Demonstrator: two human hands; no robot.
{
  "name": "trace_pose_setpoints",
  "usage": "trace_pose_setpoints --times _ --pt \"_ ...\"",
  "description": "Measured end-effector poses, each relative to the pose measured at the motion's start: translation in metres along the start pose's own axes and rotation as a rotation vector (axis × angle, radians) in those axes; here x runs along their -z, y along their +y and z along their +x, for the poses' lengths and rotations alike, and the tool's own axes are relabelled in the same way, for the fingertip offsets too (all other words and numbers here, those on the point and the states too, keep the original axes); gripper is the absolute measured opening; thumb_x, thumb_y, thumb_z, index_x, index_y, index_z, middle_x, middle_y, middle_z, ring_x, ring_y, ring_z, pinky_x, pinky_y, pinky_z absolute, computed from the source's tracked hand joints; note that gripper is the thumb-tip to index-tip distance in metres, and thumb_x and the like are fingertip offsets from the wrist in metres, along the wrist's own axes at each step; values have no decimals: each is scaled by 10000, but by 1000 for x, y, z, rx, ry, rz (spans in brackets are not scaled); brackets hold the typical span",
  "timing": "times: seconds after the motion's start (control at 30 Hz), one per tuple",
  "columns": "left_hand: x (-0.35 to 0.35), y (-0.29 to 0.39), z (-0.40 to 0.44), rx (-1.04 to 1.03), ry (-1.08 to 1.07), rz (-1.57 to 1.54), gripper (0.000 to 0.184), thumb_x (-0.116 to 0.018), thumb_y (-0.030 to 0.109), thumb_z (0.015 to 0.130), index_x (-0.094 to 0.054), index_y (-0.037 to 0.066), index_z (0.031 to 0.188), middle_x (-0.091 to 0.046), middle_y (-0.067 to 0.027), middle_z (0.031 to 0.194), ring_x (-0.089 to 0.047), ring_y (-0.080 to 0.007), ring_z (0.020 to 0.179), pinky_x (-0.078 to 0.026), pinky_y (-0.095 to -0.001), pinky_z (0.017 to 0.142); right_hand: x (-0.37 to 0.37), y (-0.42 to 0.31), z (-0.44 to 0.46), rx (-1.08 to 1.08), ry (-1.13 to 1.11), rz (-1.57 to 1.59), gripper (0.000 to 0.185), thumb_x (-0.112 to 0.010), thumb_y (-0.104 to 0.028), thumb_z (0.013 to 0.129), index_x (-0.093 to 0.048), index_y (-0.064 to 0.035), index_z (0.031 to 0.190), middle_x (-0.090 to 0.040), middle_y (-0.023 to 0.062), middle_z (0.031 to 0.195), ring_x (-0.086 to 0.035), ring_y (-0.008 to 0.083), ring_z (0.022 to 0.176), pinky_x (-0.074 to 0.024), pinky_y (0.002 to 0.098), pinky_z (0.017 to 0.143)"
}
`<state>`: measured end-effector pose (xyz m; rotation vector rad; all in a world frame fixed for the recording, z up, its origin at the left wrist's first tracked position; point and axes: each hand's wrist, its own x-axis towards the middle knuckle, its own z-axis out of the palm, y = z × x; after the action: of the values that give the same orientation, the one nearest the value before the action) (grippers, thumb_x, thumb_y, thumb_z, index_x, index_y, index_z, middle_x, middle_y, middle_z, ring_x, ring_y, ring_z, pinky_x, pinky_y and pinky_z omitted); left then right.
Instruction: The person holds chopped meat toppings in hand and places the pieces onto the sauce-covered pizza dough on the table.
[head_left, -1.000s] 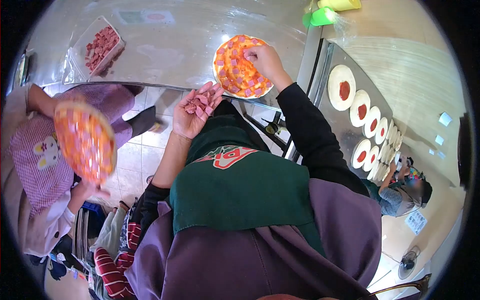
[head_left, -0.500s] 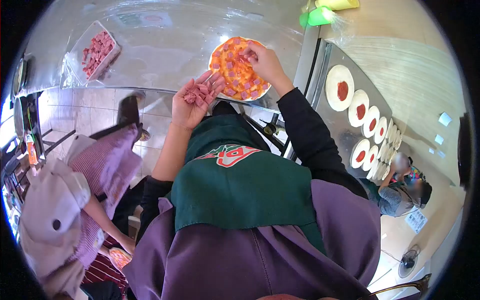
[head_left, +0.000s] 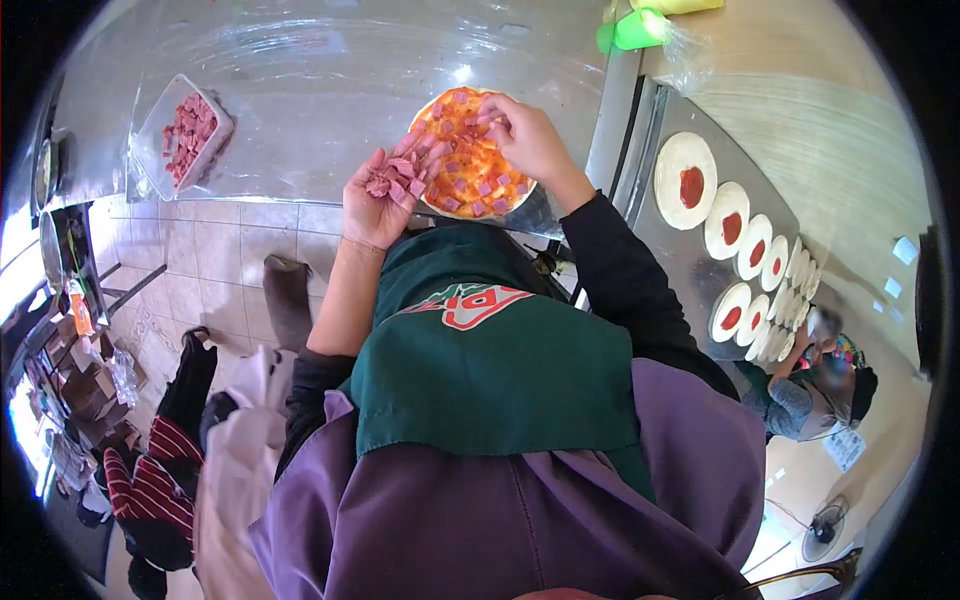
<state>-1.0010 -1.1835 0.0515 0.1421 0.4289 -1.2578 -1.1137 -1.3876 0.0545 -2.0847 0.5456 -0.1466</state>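
Observation:
A round pizza (head_left: 468, 180) spread with red-orange sauce and dotted with pink ham cubes lies near the counter's front edge. Beside its left rim, my left hand (head_left: 385, 205) is palm up and cupped, holding a heap of diced ham (head_left: 398, 180). Over the upper right part of the pizza, my right hand (head_left: 528, 140) has its thumb and fingers drawn together in a pinch; what is between the fingertips is hidden. A clear plastic tub (head_left: 222, 130) of diced ham stands farther left on the counter.
The steel counter (head_left: 320, 110) has a plastic-like film over it. At right, a second table carries several dough rounds (head_left: 670, 205) with red sauce in their centres. A green cup (head_left: 640, 30) lies at the back. People stand at left (head_left: 245, 480) and far right (head_left: 820, 395).
My right hand has shifted slightly left and down over the pizza. My left hand still holds the diced ham. The people at left have moved, and the view has tilted a little.

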Motion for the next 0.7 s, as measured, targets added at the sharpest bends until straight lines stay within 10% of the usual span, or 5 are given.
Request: trace_pose_setpoints --times 0.4,0.7 --pt "-2 0 39 67 -86 -59 516 -374 228 917 -314 -81 1325 -387 -248 1342 -422 -346 1212 -393 -388 1004 -7 -58 -8 254 70 -61 219 -705 -235 710 -613 -73 826 -567 78 819 -570 250 805 -448 348 714" --pt "-16 34 47 241 -108 -58 489 -376 233 919 -351 -62 1308 -369 -260 1352 -435 -335 1202 -459 -380 914 -31 -83 -8 232 155 -188 161 -675 -167 743 -632 -71 865 -566 67 902 -560 252 879 -450 357 776"
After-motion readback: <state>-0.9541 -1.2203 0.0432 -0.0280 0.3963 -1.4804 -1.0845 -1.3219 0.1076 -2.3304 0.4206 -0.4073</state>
